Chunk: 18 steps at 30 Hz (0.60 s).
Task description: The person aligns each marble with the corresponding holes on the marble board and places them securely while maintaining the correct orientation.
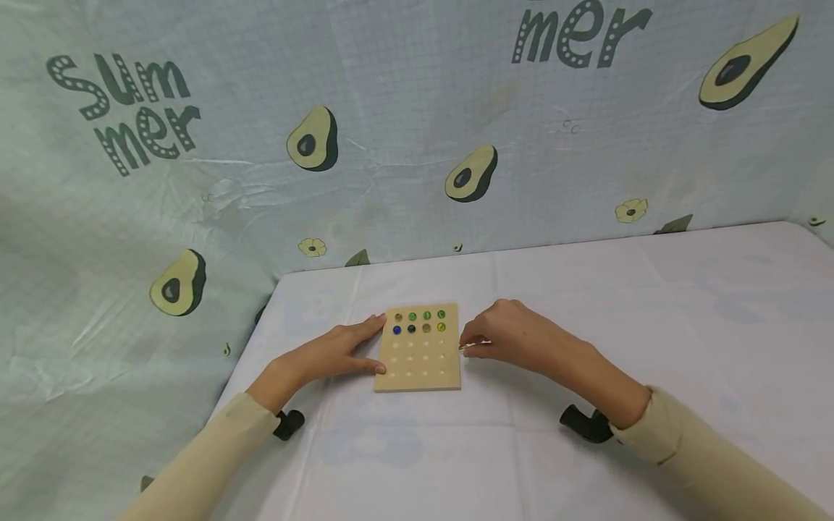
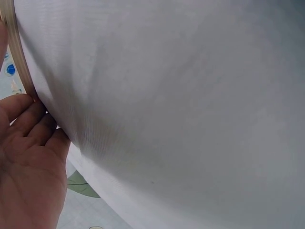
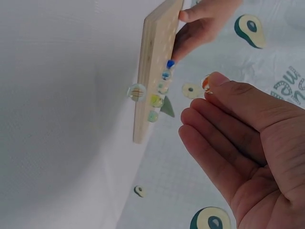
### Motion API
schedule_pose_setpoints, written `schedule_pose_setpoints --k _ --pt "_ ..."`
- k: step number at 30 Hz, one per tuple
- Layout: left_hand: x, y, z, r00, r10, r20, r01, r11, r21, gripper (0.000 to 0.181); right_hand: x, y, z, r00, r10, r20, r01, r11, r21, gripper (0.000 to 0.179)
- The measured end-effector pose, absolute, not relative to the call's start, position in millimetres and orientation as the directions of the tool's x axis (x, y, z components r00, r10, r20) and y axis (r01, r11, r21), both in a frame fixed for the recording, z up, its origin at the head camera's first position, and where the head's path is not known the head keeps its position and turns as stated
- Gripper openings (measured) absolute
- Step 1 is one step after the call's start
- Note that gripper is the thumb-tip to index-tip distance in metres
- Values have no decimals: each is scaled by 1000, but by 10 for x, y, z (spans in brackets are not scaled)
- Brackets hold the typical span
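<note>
The wooden peg board (image 1: pixel 418 349) lies flat on the white tablecloth (image 1: pixel 586 289), near the front edge of the table. Its two far rows carry eight glass marbles (image 1: pixel 420 321), green, blue, dark and yellowish ones; the dimples in the near rows are bare. One more clear marble (image 3: pixel 137 91) rests on the cloth just beside the board's right edge.

The right hand (image 1: pixel 515 336) hovers beside that edge and pinches a small orange-tinted marble (image 3: pixel 206 83) between thumb and fingertip. The left hand (image 1: pixel 332 354) lies with straight fingers against the board's left edge and steadies it.

I judge that the filling of the board is in hand, about one third done. The next move calls for bringing the pinched marble over a bare dimple in the third row and lowering it gently, so that it does not roll off.
</note>
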State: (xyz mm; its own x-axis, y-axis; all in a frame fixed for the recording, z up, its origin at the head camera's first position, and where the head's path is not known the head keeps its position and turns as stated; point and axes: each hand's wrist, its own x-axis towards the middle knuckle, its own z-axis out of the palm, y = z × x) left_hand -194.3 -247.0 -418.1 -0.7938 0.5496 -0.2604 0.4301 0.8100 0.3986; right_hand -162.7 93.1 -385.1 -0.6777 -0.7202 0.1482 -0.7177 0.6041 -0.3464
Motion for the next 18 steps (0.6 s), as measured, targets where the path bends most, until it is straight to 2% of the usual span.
schedule_pose_setpoints --k 18 --pt "-1927 -2458 -4145 -798 541 -266 415 814 407 105 -1640 807 -3818 -681 -709 184 -712 582 -392 11"
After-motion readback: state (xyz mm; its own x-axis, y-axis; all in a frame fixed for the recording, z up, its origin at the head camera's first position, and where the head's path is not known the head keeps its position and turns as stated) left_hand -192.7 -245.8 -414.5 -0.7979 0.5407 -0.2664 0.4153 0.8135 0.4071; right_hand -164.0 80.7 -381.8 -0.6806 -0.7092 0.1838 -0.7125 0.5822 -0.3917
